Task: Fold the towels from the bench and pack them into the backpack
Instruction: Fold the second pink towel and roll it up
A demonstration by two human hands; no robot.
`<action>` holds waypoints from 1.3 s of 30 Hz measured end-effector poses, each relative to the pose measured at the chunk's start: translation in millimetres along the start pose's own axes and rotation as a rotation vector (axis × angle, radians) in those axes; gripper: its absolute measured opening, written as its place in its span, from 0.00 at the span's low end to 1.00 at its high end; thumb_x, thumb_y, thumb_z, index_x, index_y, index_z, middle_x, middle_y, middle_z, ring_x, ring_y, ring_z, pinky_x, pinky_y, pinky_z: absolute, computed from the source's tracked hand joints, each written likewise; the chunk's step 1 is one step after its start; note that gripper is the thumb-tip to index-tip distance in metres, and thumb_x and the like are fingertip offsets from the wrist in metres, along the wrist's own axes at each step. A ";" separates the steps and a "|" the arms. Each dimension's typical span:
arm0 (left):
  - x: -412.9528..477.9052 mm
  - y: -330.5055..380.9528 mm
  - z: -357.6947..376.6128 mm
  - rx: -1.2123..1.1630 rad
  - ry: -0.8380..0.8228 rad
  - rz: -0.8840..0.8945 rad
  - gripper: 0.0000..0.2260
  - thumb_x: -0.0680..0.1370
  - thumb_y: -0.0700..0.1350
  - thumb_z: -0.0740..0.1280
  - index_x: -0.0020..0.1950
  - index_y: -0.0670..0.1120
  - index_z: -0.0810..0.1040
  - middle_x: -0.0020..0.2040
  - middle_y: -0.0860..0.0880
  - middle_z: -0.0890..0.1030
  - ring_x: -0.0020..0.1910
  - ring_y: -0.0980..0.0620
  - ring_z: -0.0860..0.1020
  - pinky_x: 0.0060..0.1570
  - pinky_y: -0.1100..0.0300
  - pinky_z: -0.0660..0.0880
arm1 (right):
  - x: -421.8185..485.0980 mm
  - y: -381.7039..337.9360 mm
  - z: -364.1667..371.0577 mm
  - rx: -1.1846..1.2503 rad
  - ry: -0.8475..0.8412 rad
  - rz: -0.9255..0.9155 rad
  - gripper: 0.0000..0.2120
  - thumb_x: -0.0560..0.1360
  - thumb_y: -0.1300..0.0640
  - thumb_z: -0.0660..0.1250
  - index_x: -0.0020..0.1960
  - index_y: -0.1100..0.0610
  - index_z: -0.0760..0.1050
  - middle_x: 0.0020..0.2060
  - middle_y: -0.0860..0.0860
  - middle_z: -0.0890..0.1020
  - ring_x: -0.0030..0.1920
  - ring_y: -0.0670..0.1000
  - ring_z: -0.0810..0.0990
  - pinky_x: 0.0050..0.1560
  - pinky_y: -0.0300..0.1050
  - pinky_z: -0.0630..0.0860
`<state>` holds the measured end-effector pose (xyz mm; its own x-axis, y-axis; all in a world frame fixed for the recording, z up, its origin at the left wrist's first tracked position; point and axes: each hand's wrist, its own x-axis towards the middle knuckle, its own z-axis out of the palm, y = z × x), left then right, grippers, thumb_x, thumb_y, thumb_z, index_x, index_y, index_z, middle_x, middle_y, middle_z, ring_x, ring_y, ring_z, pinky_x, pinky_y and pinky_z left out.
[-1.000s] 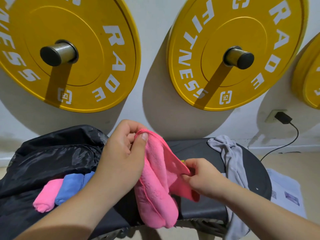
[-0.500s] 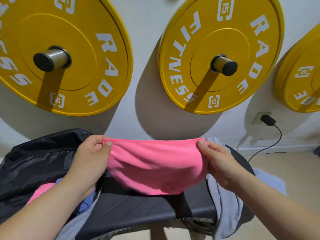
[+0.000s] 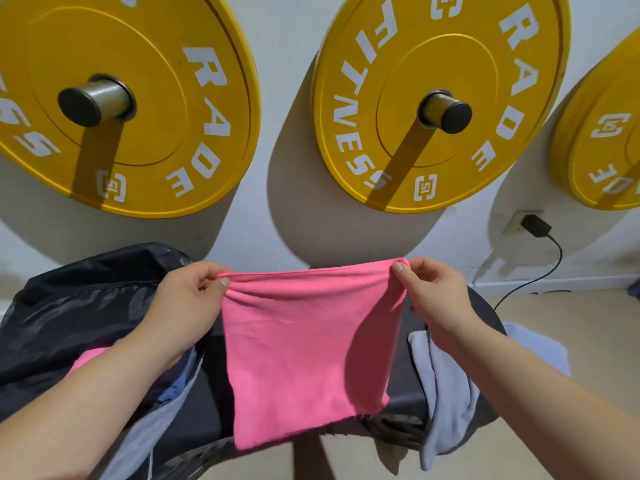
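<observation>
I hold a pink towel [image 3: 304, 348] spread out flat in the air above the black bench [image 3: 204, 403]. My left hand [image 3: 187, 303] pinches its top left corner and my right hand [image 3: 433, 296] pinches its top right corner. The towel hangs down past the bench's front edge. An open black backpack [image 3: 69, 306] lies on the left end of the bench, with a folded pink towel [image 3: 88, 356] and a bit of a blue one [image 3: 176, 389] inside, mostly hidden by my left arm. A grey towel [image 3: 440, 393] drapes over the bench's right end.
Yellow weight plates [image 3: 440, 98] hang on pegs on the white wall right behind the bench. A black charger [image 3: 535, 226] sits in a wall socket at right, its cable running to the floor. A pale cloth or paper [image 3: 540, 348] lies on the floor to the right.
The pink towel went from bunched between my hands to stretched wide by its top corners, and now hangs flat and full length. Both hands moved apart and upward.
</observation>
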<state>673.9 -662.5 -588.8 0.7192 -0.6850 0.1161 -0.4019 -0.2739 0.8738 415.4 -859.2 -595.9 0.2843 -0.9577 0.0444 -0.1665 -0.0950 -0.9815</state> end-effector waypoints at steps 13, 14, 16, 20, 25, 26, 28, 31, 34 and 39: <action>-1.2 -0.2 2.2 -0.040 -0.072 -0.089 0.09 0.83 0.39 0.62 0.48 0.45 0.81 0.30 0.45 0.80 0.22 0.49 0.76 0.23 0.64 0.73 | -4.2 1.6 -4.3 -0.220 -0.023 -0.026 0.10 0.79 0.49 0.67 0.44 0.53 0.77 0.32 0.55 0.74 0.31 0.50 0.71 0.34 0.45 0.70; -1.2 0.2 1.7 -0.024 -0.071 -0.078 0.09 0.82 0.39 0.62 0.48 0.46 0.81 0.30 0.45 0.79 0.21 0.49 0.73 0.22 0.65 0.70 | -5.0 0.4 -4.0 -0.226 -0.012 -0.025 0.10 0.79 0.49 0.67 0.44 0.54 0.78 0.34 0.56 0.77 0.33 0.49 0.72 0.35 0.44 0.70; 1.1 -0.7 1.1 -0.050 -0.062 -0.091 0.09 0.82 0.41 0.63 0.47 0.46 0.82 0.32 0.45 0.80 0.23 0.50 0.72 0.23 0.64 0.68 | -5.5 -0.8 -1.7 -0.216 0.000 -0.024 0.09 0.79 0.50 0.68 0.44 0.55 0.78 0.34 0.54 0.79 0.33 0.47 0.74 0.33 0.42 0.70; 9.3 -10.0 7.8 -0.033 -0.027 -0.134 0.09 0.81 0.41 0.64 0.47 0.46 0.83 0.38 0.45 0.83 0.31 0.51 0.75 0.31 0.59 0.68 | 7.3 2.4 12.1 -0.162 0.025 0.021 0.10 0.77 0.52 0.70 0.41 0.56 0.77 0.28 0.51 0.78 0.25 0.47 0.73 0.28 0.41 0.70; 34.0 -63.7 31.2 0.226 -0.129 -0.192 0.10 0.79 0.41 0.65 0.39 0.51 0.79 0.37 0.51 0.81 0.41 0.47 0.80 0.40 0.58 0.71 | 45.4 42.8 46.2 -0.207 -0.053 0.247 0.09 0.77 0.57 0.71 0.38 0.57 0.78 0.30 0.56 0.77 0.24 0.52 0.75 0.20 0.41 0.74; 40.4 -73.3 35.8 0.268 -0.143 -0.226 0.11 0.79 0.41 0.65 0.38 0.52 0.78 0.36 0.52 0.81 0.42 0.45 0.80 0.41 0.59 0.71 | 53.9 56.2 53.6 -0.221 -0.074 0.305 0.08 0.77 0.58 0.72 0.39 0.58 0.78 0.31 0.57 0.77 0.24 0.53 0.75 0.19 0.42 0.76; 56.6 -93.2 48.3 0.243 -0.168 -0.276 0.11 0.79 0.38 0.64 0.38 0.49 0.78 0.30 0.50 0.79 0.39 0.39 0.82 0.38 0.58 0.73 | 68.7 83.8 67.4 -0.245 -0.082 0.391 0.08 0.76 0.59 0.72 0.40 0.59 0.77 0.33 0.58 0.78 0.27 0.55 0.77 0.22 0.48 0.80; 82.7 -108.2 72.1 0.079 -0.140 -0.397 0.09 0.80 0.34 0.60 0.42 0.40 0.76 0.29 0.41 0.77 0.33 0.38 0.82 0.34 0.50 0.80 | 90.3 118.9 84.8 -0.234 -0.031 0.412 0.09 0.74 0.57 0.73 0.38 0.59 0.78 0.28 0.58 0.78 0.28 0.56 0.78 0.38 0.64 0.84; 113.4 -130.0 87.6 0.086 -0.096 -0.366 0.06 0.72 0.40 0.61 0.38 0.41 0.76 0.33 0.38 0.79 0.36 0.37 0.84 0.41 0.40 0.83 | 111.0 145.6 98.3 -0.150 -0.007 0.360 0.11 0.72 0.52 0.72 0.35 0.58 0.79 0.29 0.59 0.83 0.31 0.57 0.81 0.46 0.66 0.83; 130.0 -123.6 101.5 0.320 -0.019 -0.300 0.08 0.69 0.43 0.61 0.42 0.43 0.78 0.43 0.41 0.81 0.46 0.38 0.80 0.48 0.52 0.78 | 123.8 145.1 102.1 0.200 -0.171 0.387 0.07 0.79 0.61 0.68 0.56 0.56 0.79 0.45 0.53 0.82 0.40 0.50 0.78 0.52 0.50 0.79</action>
<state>759.6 -786.2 -729.6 0.8218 -0.5542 -0.1319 -0.3338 -0.6561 0.6769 522.8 -963.8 -751.9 0.3914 -0.8523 -0.3470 -0.1110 0.3307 -0.9372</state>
